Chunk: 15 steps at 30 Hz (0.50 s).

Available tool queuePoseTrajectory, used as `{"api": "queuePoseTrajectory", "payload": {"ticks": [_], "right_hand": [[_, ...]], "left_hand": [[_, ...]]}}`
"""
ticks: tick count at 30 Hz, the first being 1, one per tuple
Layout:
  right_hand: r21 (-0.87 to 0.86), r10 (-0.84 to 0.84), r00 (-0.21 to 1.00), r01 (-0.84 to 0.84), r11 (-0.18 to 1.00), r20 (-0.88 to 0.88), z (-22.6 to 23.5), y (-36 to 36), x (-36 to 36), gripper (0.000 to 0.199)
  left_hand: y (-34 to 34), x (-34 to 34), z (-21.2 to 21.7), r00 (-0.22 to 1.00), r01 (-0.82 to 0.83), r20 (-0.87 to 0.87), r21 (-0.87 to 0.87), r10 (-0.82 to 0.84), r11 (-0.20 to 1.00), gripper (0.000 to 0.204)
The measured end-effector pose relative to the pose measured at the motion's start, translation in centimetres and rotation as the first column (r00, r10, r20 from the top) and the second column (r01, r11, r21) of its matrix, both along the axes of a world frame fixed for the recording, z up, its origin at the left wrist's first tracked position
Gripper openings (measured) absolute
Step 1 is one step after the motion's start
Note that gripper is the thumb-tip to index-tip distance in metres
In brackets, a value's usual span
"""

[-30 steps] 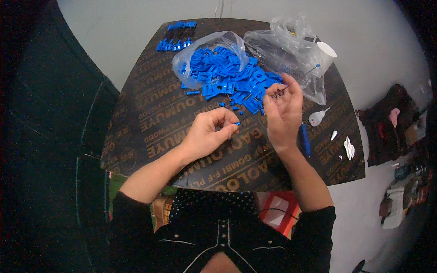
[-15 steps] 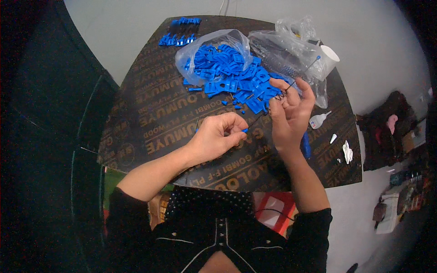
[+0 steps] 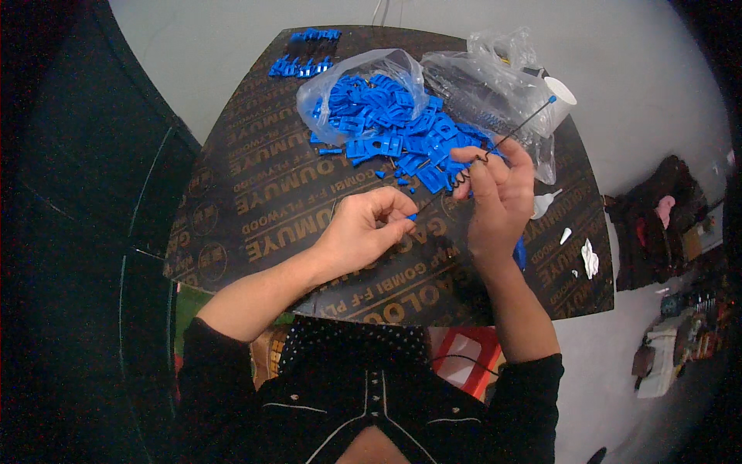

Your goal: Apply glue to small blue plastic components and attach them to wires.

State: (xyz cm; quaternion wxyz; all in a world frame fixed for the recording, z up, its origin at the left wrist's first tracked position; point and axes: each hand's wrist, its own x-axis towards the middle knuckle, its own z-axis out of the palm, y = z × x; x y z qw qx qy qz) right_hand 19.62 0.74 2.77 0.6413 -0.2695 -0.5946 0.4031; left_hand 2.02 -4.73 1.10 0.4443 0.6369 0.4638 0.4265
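Here, a thin black wire (image 3: pixel 495 147) with blue tips is pinched at its lower end by the left hand (image 3: pixel 363 232) and held mid-length in the closed right hand (image 3: pixel 495 193), above the surface (image 3: pixel 255 201). It looks light and springy, best gripped near the ends. One heap of small blue plastic clips (image 3: pixel 394 131) spills from one of two clear bags (image 3: pixel 495 85)

Even, soft overhead light; no hard shadows. Centre sharp. Fisheye bends the board (image 3: pixel 255 209) edges; rim corners fall off to black.
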Motion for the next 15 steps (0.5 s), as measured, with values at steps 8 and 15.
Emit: {"api": "queuePoseTrajectory", "payload": {"ticks": [8, 15], "right_hand": [[-0.124, 0.176, 0.984, -0.175, 0.977, 0.001, 0.3, 0.1, 0.0, 0.018], [-0.211, 0.171, 0.985, -0.167, 0.963, 0.000, -0.2, 0.7, 0.1, 0.014]], "left_hand": [[0.6, -0.6, 0.5, 0.971, 0.013, 0.238, -0.135, 0.019, 0.991, 0.011], [0.7, -1.1, 0.9, 0.937, 0.091, 0.348, -0.208, -0.013, 0.974, 0.012]]}}
